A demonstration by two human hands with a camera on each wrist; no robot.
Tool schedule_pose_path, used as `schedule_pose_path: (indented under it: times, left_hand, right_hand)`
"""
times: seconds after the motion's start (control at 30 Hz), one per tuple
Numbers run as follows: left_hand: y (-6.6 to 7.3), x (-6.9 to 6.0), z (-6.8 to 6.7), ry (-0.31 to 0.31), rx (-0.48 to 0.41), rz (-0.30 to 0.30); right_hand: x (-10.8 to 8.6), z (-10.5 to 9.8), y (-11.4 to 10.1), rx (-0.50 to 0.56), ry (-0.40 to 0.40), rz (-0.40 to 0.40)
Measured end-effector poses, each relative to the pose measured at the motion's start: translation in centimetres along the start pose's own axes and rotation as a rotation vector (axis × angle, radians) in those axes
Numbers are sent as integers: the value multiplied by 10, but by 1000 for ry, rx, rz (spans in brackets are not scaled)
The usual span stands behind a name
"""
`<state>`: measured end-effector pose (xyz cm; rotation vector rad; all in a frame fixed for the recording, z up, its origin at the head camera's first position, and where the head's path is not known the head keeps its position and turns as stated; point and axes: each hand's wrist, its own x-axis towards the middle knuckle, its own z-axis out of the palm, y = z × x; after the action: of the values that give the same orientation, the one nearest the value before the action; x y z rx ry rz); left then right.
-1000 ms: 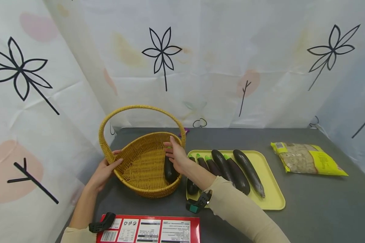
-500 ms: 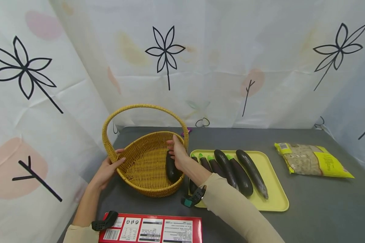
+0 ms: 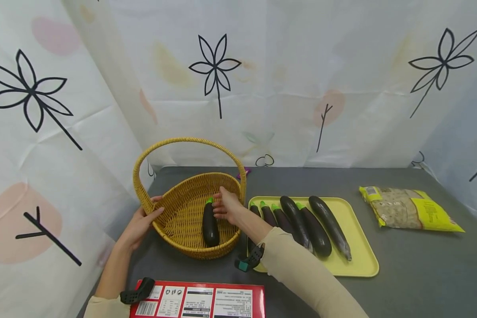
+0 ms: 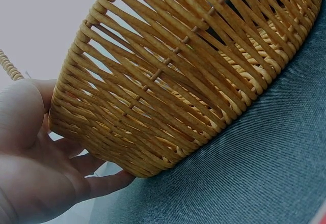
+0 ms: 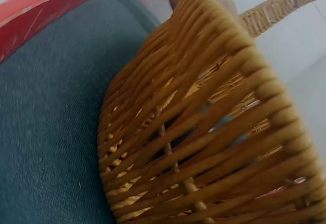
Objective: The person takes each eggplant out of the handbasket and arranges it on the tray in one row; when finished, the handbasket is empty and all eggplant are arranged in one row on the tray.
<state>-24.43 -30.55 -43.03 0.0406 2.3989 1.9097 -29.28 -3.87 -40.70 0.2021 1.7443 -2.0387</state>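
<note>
A dark eggplant (image 3: 210, 225) with a green stem end lies in the yellow-brown wicker basket (image 3: 183, 238), stem pointing away from me. My left hand (image 3: 141, 224) holds the basket's left side, thumb at the rim and fingers outside below it, as the left wrist view also shows. My right hand (image 3: 227, 206) reaches over the right rim into the basket. Its fingers are extended just right of the eggplant's stem end; whether they touch it I cannot tell. The right wrist view is mostly filled by the basket's woven wall (image 5: 204, 112).
Right of the basket, a yellow tray (image 3: 355, 247) bears several eggplants, partly hidden by my right arm. A yellow-and-clear bag (image 3: 405, 207) lies farther right. A red box (image 3: 196, 300) lies in front. The basket's tall handle (image 3: 187, 140) arches up; a patterned curtain stands behind.
The eggplant in the basket has shifted left from the right wall toward the middle. My right hand has drawn slightly left and down, away from the rim. My left hand keeps its place.
</note>
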Motion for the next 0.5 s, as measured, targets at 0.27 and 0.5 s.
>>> schedule_pose_path:
  times: [0.27, 0.5]
  left_hand:
    - [1, 0, -1, -9, -2, 7]
    - [-1, 0, 1, 5, 1, 6]
  right_hand:
    - [-6, 3, 2, -188, -78, 64]
    - [-6, 2, 4, -339, -247, 101]
